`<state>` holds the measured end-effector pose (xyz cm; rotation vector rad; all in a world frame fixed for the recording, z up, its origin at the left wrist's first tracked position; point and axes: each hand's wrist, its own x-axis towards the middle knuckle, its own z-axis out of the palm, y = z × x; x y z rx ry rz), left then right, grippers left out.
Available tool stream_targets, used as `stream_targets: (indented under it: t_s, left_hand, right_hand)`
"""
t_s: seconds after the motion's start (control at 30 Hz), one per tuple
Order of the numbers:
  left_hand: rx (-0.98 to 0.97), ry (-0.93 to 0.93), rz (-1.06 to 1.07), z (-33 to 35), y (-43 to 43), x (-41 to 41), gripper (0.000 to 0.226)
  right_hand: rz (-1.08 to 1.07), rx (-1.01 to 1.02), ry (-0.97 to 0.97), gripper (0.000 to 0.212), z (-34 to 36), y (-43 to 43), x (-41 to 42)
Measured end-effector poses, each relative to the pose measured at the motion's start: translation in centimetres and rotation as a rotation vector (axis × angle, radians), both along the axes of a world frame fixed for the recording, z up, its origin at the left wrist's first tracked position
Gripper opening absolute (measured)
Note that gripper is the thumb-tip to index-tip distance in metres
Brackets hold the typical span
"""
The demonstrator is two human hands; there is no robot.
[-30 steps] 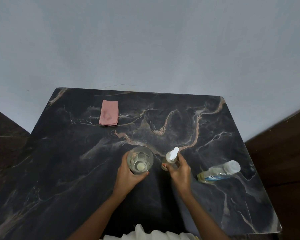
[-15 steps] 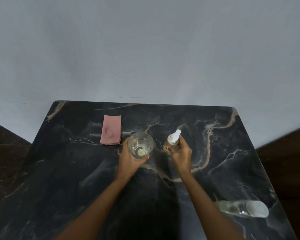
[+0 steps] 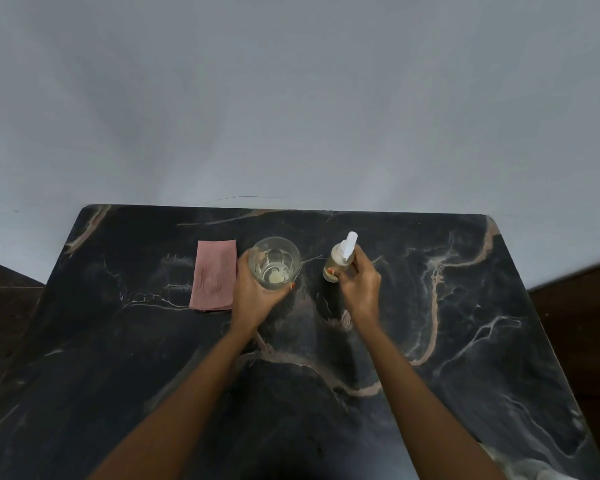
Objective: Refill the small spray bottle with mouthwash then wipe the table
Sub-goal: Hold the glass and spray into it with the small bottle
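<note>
The right hand [image 3: 359, 289] is curled round the small spray bottle [image 3: 336, 263], thumb on the near side and fingers wrapped behind its lower body, so it is clamped on the bottle. The white spray head [image 3: 347, 244] is seated on the neck and the body shows pale liquid inside. The bottle sits over the far middle of the bench [image 3: 465, 341]; whether its base touches the surface I cannot tell.

The left hand [image 3: 255, 292] grips a clear glass [image 3: 293, 254] from the near side, fingers round the wall. A little pale liquid lies in the bottom. Glass and bottle are near each other but apart.

Just beside the left hand, on its left, a folded pink cloth [image 3: 213, 275] lies flat on the bench. A plain grey wall [image 3: 291, 98] rises behind.

Judging by the fitted spray head and the liquid in the bottle, the refill looks done or nearly so — both vessels seem about to be set down. The next move calls for standing them upright, letting go, and taking the cloth to wipe.

The bottle's long axis is tilted — base toward the person, spray head pointing up and away toward the far edge, leaning slightly right.
</note>
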<state>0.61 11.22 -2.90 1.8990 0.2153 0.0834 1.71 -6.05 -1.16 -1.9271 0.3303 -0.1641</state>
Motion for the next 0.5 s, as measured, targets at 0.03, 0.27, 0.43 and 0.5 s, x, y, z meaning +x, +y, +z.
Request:
stream_targets:
  t_s: [0.03,0.27,0.43,0.5]
  left_hand:
    - [0.001,0.002,0.0,-0.2,0.0,0.2,0.088]
    - [-0.006,0.011,-0.005,-1.2,0.2,0.9,0.088]
    - [-0.024,0.009,-0.023,-1.4,0.2,1.2,0.089]
    - [-0.04,0.027,-0.041,-1.4,0.2,1.1,0.091]
  right_hand:
    - [-0.002,-0.001,-0.006,0.055,-0.2,0.0,0.2]
    - [0.014,-0.029,0.009,0.057,-0.8,-0.1,0.6]
    - [0.031,-0.028,0.011,0.057,-1.0,-0.1,0.9]
    - [0.047,-0.061,0.029,0.059,-1.0,-0.1,0.9]
